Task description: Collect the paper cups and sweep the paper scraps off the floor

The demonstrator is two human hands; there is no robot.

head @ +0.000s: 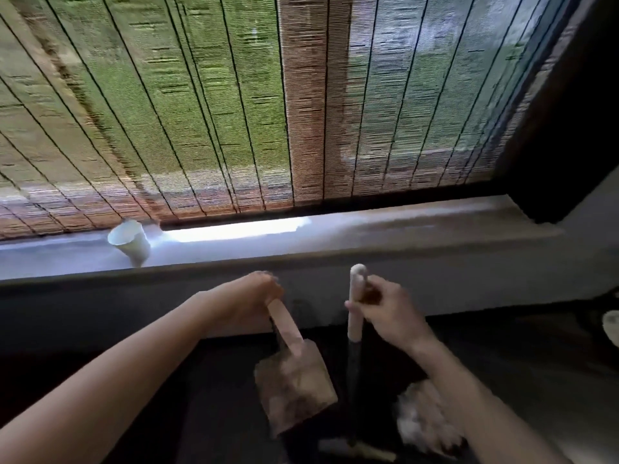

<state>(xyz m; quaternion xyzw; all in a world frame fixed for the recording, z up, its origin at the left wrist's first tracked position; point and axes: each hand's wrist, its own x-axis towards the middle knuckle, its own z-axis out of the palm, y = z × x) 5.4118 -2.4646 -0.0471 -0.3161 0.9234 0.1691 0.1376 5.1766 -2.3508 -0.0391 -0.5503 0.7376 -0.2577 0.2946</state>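
The paper cup (129, 242) sits on the sill (368, 239) towards its left end, near the front edge, mouth tipped up-left. The left hand (264, 291) curls round the handle of the dustpan (294, 393), whose pan hangs down-right. The right hand (383, 311) grips the broom (353, 324), its stick nearly vertical beside blurred paper scraps (423, 413).

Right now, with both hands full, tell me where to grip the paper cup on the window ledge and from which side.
Grip the paper cup round its side wall, just under the rim, coming from the room side. It seems to stand mouth up on the ledge with the blind close behind, so only the front is free. Hold lightly.
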